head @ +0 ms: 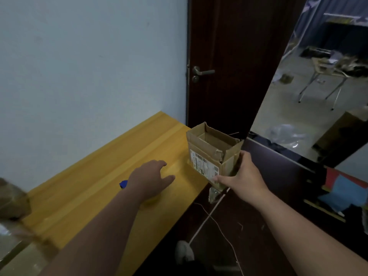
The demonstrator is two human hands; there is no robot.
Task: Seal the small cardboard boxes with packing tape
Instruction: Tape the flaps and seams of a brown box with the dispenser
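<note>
Yellow table (95, 188): right hand (242, 176) grips open-flapped box (209, 154).

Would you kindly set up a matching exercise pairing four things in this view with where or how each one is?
Things:
1. cardboard box
2. left hand
3. right hand
4. blue object

States:
A. partly hidden behind the left hand
B. flaps up, at the yellow table's end
C. gripping the box's near corner
D. fingers spread over the tabletop

Pairs: 1-B, 2-D, 3-C, 4-A
</note>
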